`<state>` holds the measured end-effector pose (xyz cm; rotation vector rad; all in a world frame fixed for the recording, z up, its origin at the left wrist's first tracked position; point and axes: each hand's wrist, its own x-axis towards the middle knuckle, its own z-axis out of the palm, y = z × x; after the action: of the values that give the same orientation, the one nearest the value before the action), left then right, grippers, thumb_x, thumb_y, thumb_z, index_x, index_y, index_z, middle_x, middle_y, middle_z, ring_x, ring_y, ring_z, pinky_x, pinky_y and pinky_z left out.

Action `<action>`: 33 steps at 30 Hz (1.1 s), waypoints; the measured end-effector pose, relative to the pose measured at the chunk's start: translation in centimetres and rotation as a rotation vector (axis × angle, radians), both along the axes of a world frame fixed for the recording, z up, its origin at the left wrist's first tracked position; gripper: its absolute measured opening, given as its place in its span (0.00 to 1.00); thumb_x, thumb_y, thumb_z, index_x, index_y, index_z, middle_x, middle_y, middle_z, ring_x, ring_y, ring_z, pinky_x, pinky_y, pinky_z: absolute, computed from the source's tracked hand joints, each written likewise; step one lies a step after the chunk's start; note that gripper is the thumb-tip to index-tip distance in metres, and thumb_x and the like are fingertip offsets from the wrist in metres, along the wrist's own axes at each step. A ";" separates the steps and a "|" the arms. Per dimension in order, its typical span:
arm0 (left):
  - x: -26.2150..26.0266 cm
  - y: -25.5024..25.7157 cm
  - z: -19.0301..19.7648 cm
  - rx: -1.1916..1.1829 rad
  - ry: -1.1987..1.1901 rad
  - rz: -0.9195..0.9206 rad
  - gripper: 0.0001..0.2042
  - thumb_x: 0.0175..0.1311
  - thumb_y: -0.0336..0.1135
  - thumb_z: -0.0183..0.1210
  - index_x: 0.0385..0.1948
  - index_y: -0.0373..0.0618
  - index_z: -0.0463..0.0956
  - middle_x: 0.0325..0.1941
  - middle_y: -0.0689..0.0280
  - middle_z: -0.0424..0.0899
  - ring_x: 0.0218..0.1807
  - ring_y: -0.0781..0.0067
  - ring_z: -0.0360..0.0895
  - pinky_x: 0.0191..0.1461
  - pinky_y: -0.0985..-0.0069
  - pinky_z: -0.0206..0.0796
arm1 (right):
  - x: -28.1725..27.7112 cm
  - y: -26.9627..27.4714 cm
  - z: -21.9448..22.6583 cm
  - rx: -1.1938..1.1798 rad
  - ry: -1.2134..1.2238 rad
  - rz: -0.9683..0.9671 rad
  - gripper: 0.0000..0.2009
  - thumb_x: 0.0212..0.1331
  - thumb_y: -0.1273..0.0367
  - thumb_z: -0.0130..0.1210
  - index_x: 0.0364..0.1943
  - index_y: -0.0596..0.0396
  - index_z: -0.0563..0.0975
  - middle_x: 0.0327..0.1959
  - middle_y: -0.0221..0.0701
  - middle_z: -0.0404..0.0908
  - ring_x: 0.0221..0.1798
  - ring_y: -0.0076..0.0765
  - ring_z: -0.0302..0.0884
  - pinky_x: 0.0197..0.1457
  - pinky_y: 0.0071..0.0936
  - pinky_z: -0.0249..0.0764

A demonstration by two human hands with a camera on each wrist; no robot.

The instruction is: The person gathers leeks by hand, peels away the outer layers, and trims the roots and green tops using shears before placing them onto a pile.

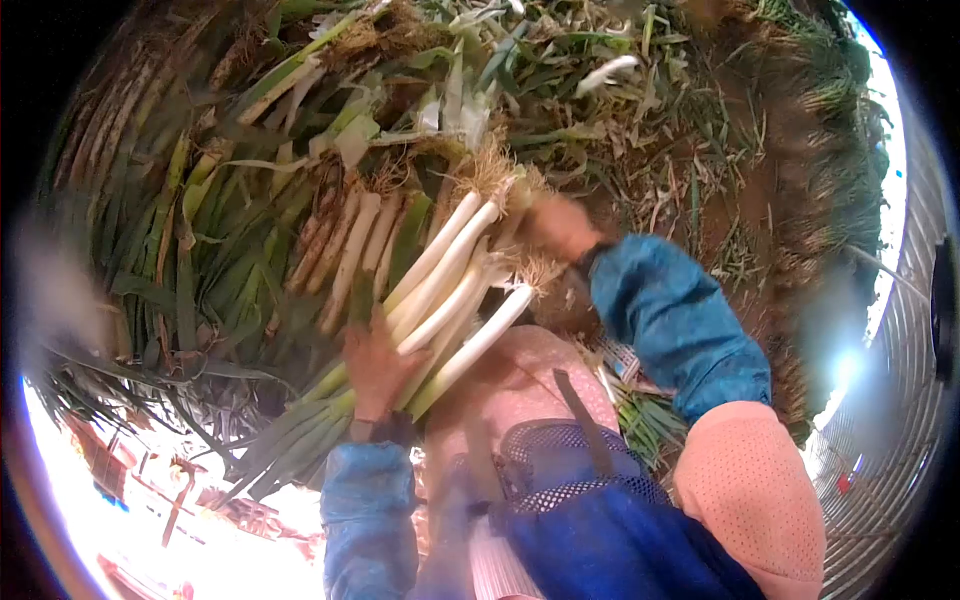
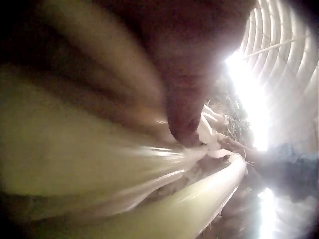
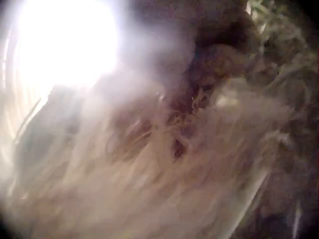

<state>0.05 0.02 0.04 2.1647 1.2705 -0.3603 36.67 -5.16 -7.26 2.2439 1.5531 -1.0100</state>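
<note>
A bunch of long green onions (image 1: 450,275) lies slanting across the person's lap, white root ends up and green tops down to the left. My left hand (image 1: 378,365) grips the bunch around the lower white stems. In the left wrist view, the thumb (image 2: 184,114) presses over pale, glossy stalks (image 2: 89,149). My right hand (image 1: 560,225), blurred, is at the root ends of the bunch, its fingers curled at the stringy roots (image 1: 490,170). In the right wrist view, the curled fingers (image 3: 219,57) show behind hazy roots (image 3: 174,119); glare hides much of that hand.
More green onions (image 1: 340,250) lie in a row to the left, some soil-stained. Stripped leaves and skins (image 1: 450,60) cover the ground ahead. Bare soil (image 1: 740,190) and standing green plants (image 1: 830,130) are at right, beside a ribbed curved wall (image 1: 905,340).
</note>
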 end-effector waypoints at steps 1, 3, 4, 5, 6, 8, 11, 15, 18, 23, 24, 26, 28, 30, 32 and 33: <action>-0.2 -0.1 0.0 0.017 0.020 -0.010 0.51 0.29 0.59 0.69 0.59 0.39 0.60 0.51 0.43 0.68 0.56 0.39 0.62 0.57 0.53 0.57 | 1.9 0.9 -0.3 0.016 -0.151 0.022 0.10 0.58 0.64 0.48 0.37 0.51 0.78 0.41 0.39 0.79 0.41 0.43 0.77 0.43 0.36 0.75; 0.1 -0.3 -0.2 0.066 0.040 -0.020 0.52 0.28 0.60 0.69 0.59 0.38 0.60 0.50 0.42 0.69 0.56 0.39 0.63 0.57 0.54 0.58 | 8.7 1.3 2.5 0.167 -0.187 -0.121 0.08 0.57 0.65 0.48 0.33 0.49 0.79 0.37 0.34 0.79 0.37 0.39 0.78 0.39 0.34 0.76; 0.1 -0.4 -0.1 0.056 0.046 -0.020 0.51 0.28 0.60 0.69 0.59 0.38 0.60 0.50 0.42 0.69 0.56 0.39 0.63 0.57 0.54 0.57 | 10.2 1.8 4.6 0.212 -0.120 -0.356 0.07 0.55 0.66 0.50 0.33 0.48 0.79 0.36 0.32 0.80 0.37 0.38 0.78 0.37 0.34 0.77; 0.2 -0.3 -0.1 0.050 0.049 -0.019 0.51 0.28 0.60 0.69 0.59 0.38 0.60 0.51 0.42 0.69 0.56 0.39 0.62 0.58 0.54 0.57 | 10.4 1.7 5.2 0.197 -0.131 -0.197 0.07 0.53 0.66 0.51 0.32 0.48 0.79 0.35 0.32 0.80 0.37 0.38 0.78 0.36 0.33 0.76; 0.5 0.0 -0.1 0.051 0.050 -0.016 0.51 0.28 0.60 0.69 0.59 0.38 0.60 0.51 0.42 0.69 0.56 0.39 0.62 0.58 0.54 0.57 | 10.5 1.6 5.5 0.186 -0.143 -0.037 0.07 0.52 0.67 0.52 0.32 0.47 0.80 0.33 0.31 0.79 0.36 0.38 0.78 0.35 0.33 0.76; 0.7 0.0 0.1 0.037 0.067 0.000 0.51 0.29 0.60 0.68 0.59 0.38 0.60 0.51 0.41 0.68 0.57 0.39 0.62 0.60 0.54 0.56 | 7.9 0.5 4.7 0.187 -0.254 0.370 0.06 0.49 0.66 0.54 0.30 0.46 0.80 0.31 0.32 0.79 0.36 0.41 0.77 0.35 0.34 0.75; 0.5 -0.2 0.0 -0.021 0.116 0.029 0.52 0.29 0.60 0.68 0.60 0.38 0.58 0.54 0.41 0.66 0.60 0.38 0.59 0.61 0.52 0.53 | -1.8 -0.5 6.0 0.026 0.268 0.095 0.10 0.51 0.63 0.49 0.27 0.52 0.79 0.25 0.39 0.77 0.31 0.49 0.76 0.35 0.40 0.73; 1.7 -1.7 2.3 0.008 0.225 -0.078 0.53 0.29 0.60 0.68 0.61 0.39 0.56 0.59 0.41 0.60 0.63 0.35 0.53 0.62 0.47 0.51 | -4.0 -2.2 0.4 0.083 0.237 0.158 0.14 0.50 0.62 0.49 0.25 0.61 0.77 0.22 0.46 0.76 0.28 0.52 0.75 0.32 0.44 0.72; 1.8 -2.2 1.7 0.037 0.227 -0.059 0.58 0.27 0.59 0.71 0.64 0.40 0.48 0.61 0.39 0.58 0.61 0.36 0.59 0.60 0.43 0.52 | -3.7 0.3 4.2 0.021 0.262 0.004 0.15 0.51 0.60 0.49 0.27 0.60 0.77 0.22 0.44 0.75 0.26 0.50 0.74 0.32 0.42 0.72; 2.2 -1.1 1.7 -0.013 0.187 -0.013 0.57 0.25 0.57 0.72 0.63 0.40 0.50 0.59 0.38 0.60 0.61 0.36 0.59 0.61 0.46 0.52 | -7.8 1.3 8.0 -0.009 0.269 -0.098 0.20 0.50 0.51 0.49 0.29 0.56 0.78 0.24 0.38 0.78 0.25 0.43 0.76 0.33 0.37 0.73; 2.1 -1.1 1.8 -0.018 0.205 -0.009 0.57 0.25 0.57 0.72 0.63 0.40 0.51 0.59 0.38 0.61 0.61 0.36 0.59 0.61 0.46 0.52 | -9.0 0.4 5.7 0.094 0.242 -0.058 0.21 0.50 0.50 0.49 0.29 0.55 0.79 0.24 0.38 0.78 0.25 0.42 0.77 0.34 0.37 0.74; 2.1 -1.1 1.5 -0.013 0.159 0.006 0.57 0.25 0.56 0.72 0.62 0.39 0.52 0.57 0.39 0.63 0.59 0.36 0.61 0.61 0.49 0.53 | -9.6 0.5 3.5 0.125 0.191 0.013 0.15 0.50 0.56 0.51 0.24 0.53 0.78 0.23 0.38 0.79 0.29 0.43 0.78 0.35 0.38 0.74; 2.0 -1.6 1.6 -0.026 0.147 0.010 0.55 0.25 0.56 0.72 0.61 0.38 0.54 0.55 0.40 0.65 0.58 0.38 0.63 0.61 0.51 0.54 | -8.6 0.2 2.7 0.181 0.190 0.217 0.14 0.47 0.57 0.53 0.22 0.54 0.76 0.22 0.39 0.77 0.30 0.48 0.77 0.33 0.40 0.72; 2.5 -1.4 1.7 -0.025 0.153 0.015 0.53 0.25 0.56 0.72 0.59 0.37 0.57 0.52 0.44 0.67 0.55 0.41 0.64 0.61 0.53 0.54 | -5.9 -0.1 2.7 0.104 -0.024 0.181 0.11 0.46 0.60 0.54 0.24 0.52 0.80 0.22 0.36 0.77 0.31 0.45 0.78 0.32 0.38 0.74; 2.6 -2.0 1.8 0.016 0.153 0.026 0.53 0.25 0.57 0.72 0.58 0.35 0.57 0.52 0.42 0.67 0.54 0.41 0.65 0.60 0.53 0.55 | 1.2 -0.4 2.4 0.102 -0.258 0.092 0.08 0.45 0.66 0.55 0.27 0.53 0.81 0.23 0.38 0.77 0.33 0.46 0.79 0.31 0.38 0.75; 2.7 -2.3 1.8 0.018 0.162 0.031 0.53 0.26 0.57 0.72 0.58 0.35 0.57 0.53 0.42 0.67 0.54 0.41 0.65 0.59 0.54 0.55 | 5.5 -1.2 1.4 0.048 -0.450 0.180 0.07 0.46 0.68 0.55 0.26 0.56 0.80 0.23 0.42 0.77 0.33 0.48 0.79 0.32 0.39 0.75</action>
<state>2.70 -2.32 1.87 2.1646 1.3977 -0.5221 42.16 -6.38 -5.86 2.1195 1.5451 -0.3850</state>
